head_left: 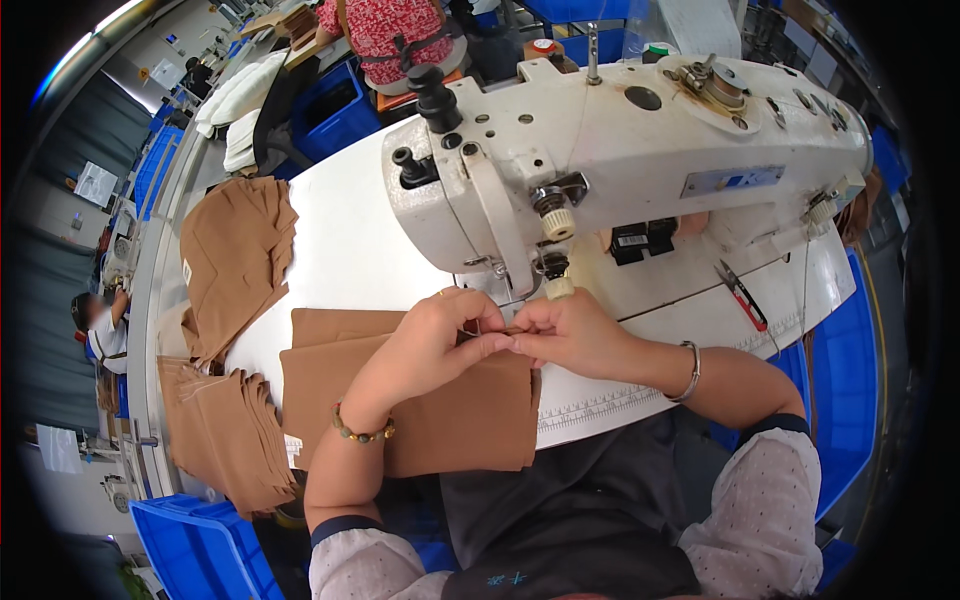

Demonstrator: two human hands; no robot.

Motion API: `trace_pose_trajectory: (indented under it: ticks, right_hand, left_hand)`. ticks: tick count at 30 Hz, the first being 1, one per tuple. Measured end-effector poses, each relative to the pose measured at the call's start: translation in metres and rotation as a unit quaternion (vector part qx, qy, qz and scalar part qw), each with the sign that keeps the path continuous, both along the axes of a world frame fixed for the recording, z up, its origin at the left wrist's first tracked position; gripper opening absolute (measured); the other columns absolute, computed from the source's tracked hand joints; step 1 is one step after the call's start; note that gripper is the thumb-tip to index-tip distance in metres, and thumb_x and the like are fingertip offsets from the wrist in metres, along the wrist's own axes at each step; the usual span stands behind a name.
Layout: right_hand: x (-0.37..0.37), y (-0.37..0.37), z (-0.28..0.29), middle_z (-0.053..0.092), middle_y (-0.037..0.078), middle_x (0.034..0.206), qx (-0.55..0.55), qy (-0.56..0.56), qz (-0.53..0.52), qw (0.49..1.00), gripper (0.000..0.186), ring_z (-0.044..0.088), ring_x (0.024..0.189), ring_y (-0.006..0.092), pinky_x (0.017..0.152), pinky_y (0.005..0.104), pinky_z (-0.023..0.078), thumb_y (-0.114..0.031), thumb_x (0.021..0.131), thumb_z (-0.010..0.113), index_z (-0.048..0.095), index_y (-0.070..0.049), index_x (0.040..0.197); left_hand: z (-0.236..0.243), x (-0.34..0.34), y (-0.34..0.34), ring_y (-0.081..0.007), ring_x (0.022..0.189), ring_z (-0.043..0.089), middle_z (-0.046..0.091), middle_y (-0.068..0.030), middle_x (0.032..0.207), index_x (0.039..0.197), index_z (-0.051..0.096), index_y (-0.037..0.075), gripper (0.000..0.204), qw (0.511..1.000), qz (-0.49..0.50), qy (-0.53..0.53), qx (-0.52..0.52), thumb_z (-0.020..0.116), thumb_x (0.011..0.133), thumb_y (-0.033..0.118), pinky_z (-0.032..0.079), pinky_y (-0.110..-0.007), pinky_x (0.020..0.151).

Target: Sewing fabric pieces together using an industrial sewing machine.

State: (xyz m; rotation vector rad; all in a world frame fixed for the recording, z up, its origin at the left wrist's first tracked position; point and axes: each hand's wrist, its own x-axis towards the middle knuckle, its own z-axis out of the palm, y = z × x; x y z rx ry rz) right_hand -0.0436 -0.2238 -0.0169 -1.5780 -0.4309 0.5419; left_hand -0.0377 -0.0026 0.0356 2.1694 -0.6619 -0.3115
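The brown fabric piece [450, 400] lies flat on the white sewing table [350, 240], its upper edge drawn up just in front of the needle area of the white sewing machine [620, 150]. It reads as a thin, light, limp woven cloth: it drapes over the table's near edge, folds without resistance, and would likely slide on the smooth top unless held down. The best hold appears to be at the edge itself, pinched between fingertips, with the remaining cloth left to rest on the table. The left hand [435, 335] is curled, thumb and forefinger pinching the fabric's upper edge; the right hand [570, 335] meets it fingertip to fingertip and pinches the same edge. Whether a small label or fold sits between the fingers cannot be told. To the left, a loose pile of brown pieces [235, 260] lies on the table and a fanned stack of brown pieces [230, 430] sits lower down. Red-handled snips [742, 295] lie to the right, well apart from the hands.
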Motion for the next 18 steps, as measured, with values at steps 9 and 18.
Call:
trace_pose_trajectory:
  ticks: [9, 18]
  right_hand:
    - [0.005, -0.003, -0.011, 0.071, 0.005, 0.074, -0.015, -0.082, -0.014, 0.996, 0.014, 0.067, 0.067, 0.0071, 0.06, 0.0248, 0.052, -0.012, 0.09, 0.074, 0.07, 0.002, 0.089]
    - [0.003, 0.0, 0.006, 0.075, 0.009, 0.092, 0.026, 0.084, -0.017, 0.996, 0.019, 0.071, 0.082, 0.0103, 0.073, 0.0266, 0.06, -0.009, 0.093, 0.072, 0.068, 0.006, 0.102]
  left_hand:
    - [-0.012, 0.013, -0.001, -0.0215, 0.073, 0.061, 0.066, -0.0085, 0.079, 0.092, 0.069, 0.003, 0.009, 1.0, -0.019, -0.023, -0.004, 0.074, 0.092, 0.01, 0.048, -0.033, 0.067]
    - [-0.003, 0.009, 0.0, -0.0339, 0.084, 0.064, 0.067, -0.0114, 0.088, 0.093, 0.066, 0.005, 0.009, 0.972, -0.035, -0.223, 0.059, 0.073, 0.089, 0.009, 0.052, -0.041, 0.077]
